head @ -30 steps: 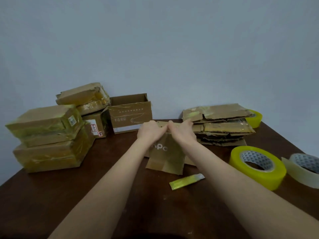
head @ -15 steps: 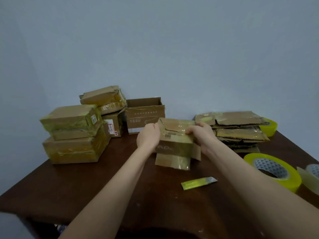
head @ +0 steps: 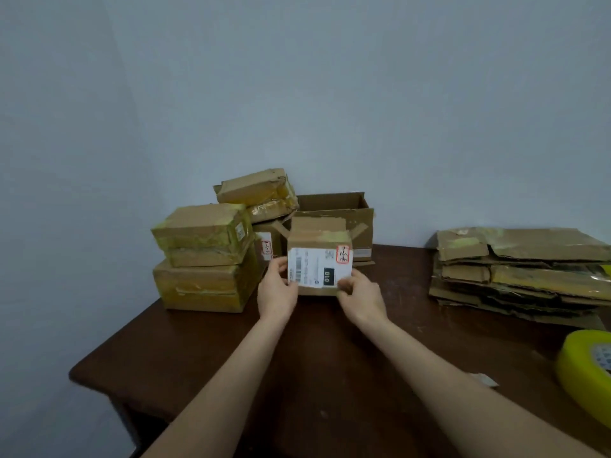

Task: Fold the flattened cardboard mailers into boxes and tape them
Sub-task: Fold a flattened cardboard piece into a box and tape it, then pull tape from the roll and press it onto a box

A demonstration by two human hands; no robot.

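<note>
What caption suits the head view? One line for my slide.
The left hand and right hand grip a labelled cardboard box, taped boxes to its left, flattened mailers stacked to its right.

A makeshift parcel-packing corner in a plain, bare room: a dark wooden bench (head: 185, 345) stands against a blank pale-blue wall (head: 297, 94). Sealed boxes (head: 201, 259) wrapped in yellowish tape are stacked at the far left, an open carton (head: 362, 223) stands by the wall, and a pile of flattened cardboard mailers (head: 522, 269) lies at the right. A roll of yellow packing tape (head: 585, 368) sits near the right edge, and a labelled box (head: 319, 259) bears a printed barcode shipping label.
</note>
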